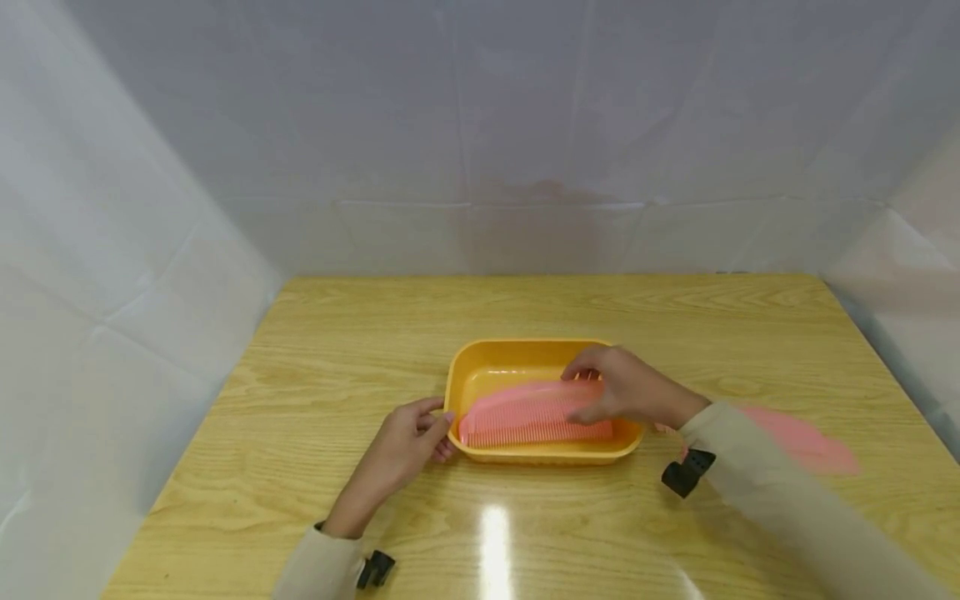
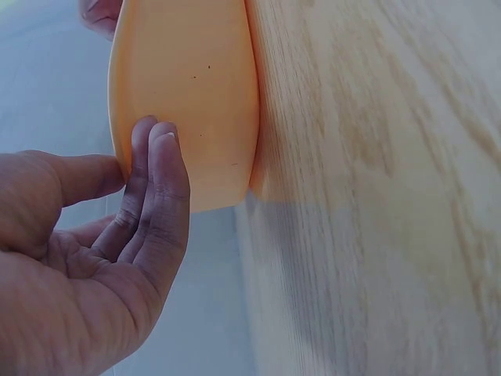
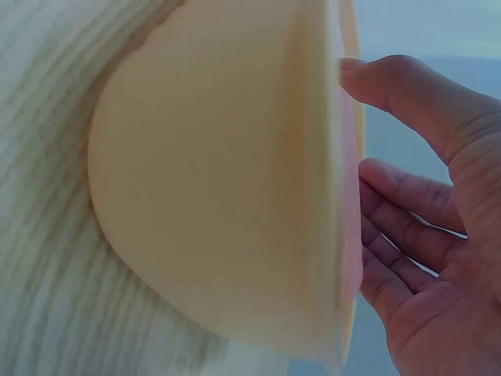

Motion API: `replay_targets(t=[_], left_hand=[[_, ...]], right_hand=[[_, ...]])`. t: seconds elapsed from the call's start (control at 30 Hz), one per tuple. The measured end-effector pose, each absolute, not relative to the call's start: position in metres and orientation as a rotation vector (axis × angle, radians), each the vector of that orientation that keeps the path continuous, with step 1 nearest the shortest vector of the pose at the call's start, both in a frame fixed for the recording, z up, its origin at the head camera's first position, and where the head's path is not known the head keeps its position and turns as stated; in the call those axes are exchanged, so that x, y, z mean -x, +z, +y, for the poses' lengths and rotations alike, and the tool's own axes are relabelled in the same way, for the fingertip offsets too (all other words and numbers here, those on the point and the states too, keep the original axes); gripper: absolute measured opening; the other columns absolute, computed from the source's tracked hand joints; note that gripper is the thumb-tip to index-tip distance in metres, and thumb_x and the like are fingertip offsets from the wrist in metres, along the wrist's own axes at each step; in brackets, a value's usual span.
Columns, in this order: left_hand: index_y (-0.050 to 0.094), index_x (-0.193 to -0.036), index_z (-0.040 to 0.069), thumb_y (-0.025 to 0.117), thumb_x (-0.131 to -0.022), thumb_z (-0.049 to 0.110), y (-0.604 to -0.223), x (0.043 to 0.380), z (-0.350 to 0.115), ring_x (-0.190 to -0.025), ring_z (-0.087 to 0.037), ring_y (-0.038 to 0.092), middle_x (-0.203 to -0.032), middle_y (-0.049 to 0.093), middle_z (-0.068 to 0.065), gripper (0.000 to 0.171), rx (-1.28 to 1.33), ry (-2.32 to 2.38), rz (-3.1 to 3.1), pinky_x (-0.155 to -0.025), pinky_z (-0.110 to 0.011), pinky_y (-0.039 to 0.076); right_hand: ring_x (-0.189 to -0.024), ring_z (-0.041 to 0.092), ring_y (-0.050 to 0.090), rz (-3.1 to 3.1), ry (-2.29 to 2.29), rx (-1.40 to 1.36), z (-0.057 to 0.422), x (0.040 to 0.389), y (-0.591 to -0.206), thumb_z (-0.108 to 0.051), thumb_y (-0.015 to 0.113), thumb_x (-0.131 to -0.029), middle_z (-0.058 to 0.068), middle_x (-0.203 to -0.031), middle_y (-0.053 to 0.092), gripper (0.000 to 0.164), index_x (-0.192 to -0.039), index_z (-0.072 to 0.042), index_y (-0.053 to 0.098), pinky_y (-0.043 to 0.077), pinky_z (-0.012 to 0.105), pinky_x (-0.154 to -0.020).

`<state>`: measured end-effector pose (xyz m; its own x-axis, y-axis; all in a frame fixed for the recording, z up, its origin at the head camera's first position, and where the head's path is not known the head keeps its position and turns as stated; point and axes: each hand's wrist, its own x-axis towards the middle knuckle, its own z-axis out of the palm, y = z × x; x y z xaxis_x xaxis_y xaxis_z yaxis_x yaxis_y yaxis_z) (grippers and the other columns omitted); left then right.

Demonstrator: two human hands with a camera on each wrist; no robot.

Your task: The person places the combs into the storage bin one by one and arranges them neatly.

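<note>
A yellow plastic tub [image 1: 547, 457] stands on the wooden table. Inside it lies a large pink comb [image 1: 510, 417], its teeth facing the near side. My left hand [image 1: 401, 443] pinches the tub's left rim; in the left wrist view its thumb is at the edge and other fingers lie along the outer wall [image 2: 196, 94]. Reaching over the tub's right part, my right hand [image 1: 626, 387] spans the comb, thumb on the near side and fingers at its far edge. In the right wrist view the tub's wall hides most of the comb.
On the table [image 1: 337, 333], a flat pink object [image 1: 806, 442] lies at the right, partly covered by my right forearm; its kind is unclear. Pale sheeting [image 1: 450, 150] hangs behind the table and along both sides. Black clips [image 1: 686, 473] sit at both wrists.
</note>
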<state>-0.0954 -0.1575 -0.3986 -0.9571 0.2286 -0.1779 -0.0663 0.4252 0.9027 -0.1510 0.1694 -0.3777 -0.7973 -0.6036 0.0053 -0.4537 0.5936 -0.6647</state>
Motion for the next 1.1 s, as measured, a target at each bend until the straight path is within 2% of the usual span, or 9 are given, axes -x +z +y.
replay_targets(t=[0.47,0.77,1.1], left_hand=[[0.048,-0.144,-0.01,0.055,-0.106,0.01,-0.398,0.095,-0.158,-0.075,-0.026,0.07,-0.084,0.07,-0.007,0.043,-0.142,1.544,2.412,-0.066,-0.038,0.062],[0.048,-0.143,-0.009,0.054,-0.106,0.011,-0.398,0.094,-0.158,-0.075,-0.027,0.07,-0.084,0.071,-0.007,0.043,-0.16,1.549,2.406,-0.066,-0.039,0.062],[0.049,-0.143,-0.01,0.054,-0.106,0.01,-0.398,0.094,-0.157,-0.074,-0.027,0.07,-0.083,0.07,-0.007,0.042,-0.161,1.553,2.412,-0.066,-0.04,0.062]], right_hand=[[-0.096,0.02,0.06,2.62,-0.904,0.899,0.154,0.146,-0.388,-0.029,0.091,-0.076,0.004,-0.106,0.067,0.05,-0.113,-0.002,0.071,0.056,0.035,-0.081],[-0.097,0.018,0.062,2.658,-0.825,0.928,0.154,0.146,-0.394,-0.035,0.09,-0.077,0.003,-0.109,0.069,0.052,-0.114,-0.003,0.072,0.056,0.036,-0.083],[-0.1,0.022,0.064,2.677,-0.791,0.938,0.151,0.144,-0.393,-0.032,0.09,-0.078,0.007,-0.111,0.069,0.051,-0.114,-0.001,0.071,0.057,0.038,-0.086]])
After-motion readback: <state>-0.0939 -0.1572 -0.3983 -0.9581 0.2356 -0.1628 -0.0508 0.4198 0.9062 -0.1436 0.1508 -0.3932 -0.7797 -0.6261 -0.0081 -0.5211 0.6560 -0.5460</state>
